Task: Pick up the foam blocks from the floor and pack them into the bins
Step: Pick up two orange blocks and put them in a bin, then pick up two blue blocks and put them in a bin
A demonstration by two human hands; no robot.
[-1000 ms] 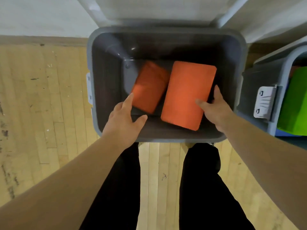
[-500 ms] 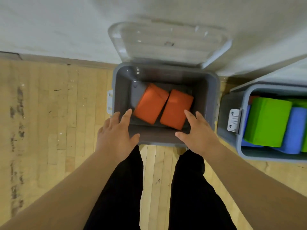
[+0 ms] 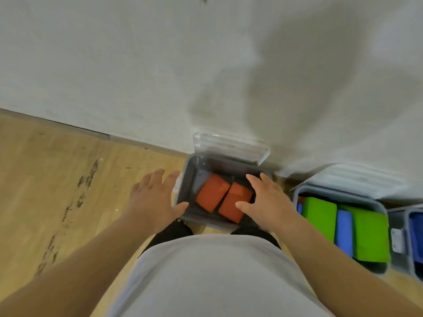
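Note:
Two orange foam blocks, the left block (image 3: 211,196) and the right block (image 3: 235,201), lie side by side in a grey bin (image 3: 186,179) against the wall. Its clear lid (image 3: 230,146) stands open behind it. My left hand (image 3: 152,197) hovers above the bin's left side with fingers spread, holding nothing. My right hand (image 3: 269,201) hangs over the bin's right side, also empty and spread, partly hiding the right block.
A second grey bin (image 3: 375,203) to the right holds green blocks (image 3: 320,216) and a blue block (image 3: 343,232). A third bin (image 3: 412,248) sits at the right edge. White wall (image 3: 206,76) behind; wooden floor (image 3: 57,179) stretches left.
The right hand let go of the orange block, which now lies in the bin. Both hands have lifted out of the bin and the view has risen away from it.

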